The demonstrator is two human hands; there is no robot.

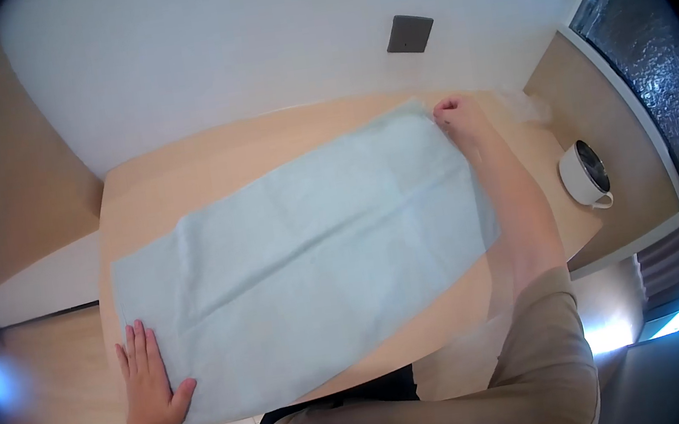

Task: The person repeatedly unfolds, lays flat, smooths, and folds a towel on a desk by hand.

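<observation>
cloth (316, 232) spread across the table (173, 187)
likely light, soft, easily creased, best pinched by its corners; left hand (154, 389) lies flat at the near-left corner, right hand (457, 113) curls at the far-right edge, grip unclear.

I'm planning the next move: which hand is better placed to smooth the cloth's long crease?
Left, I'd judge: the left hand lies open at the left edge of the cloth, near one end of the crease, while the right hand is curled at the far right corner.
</observation>
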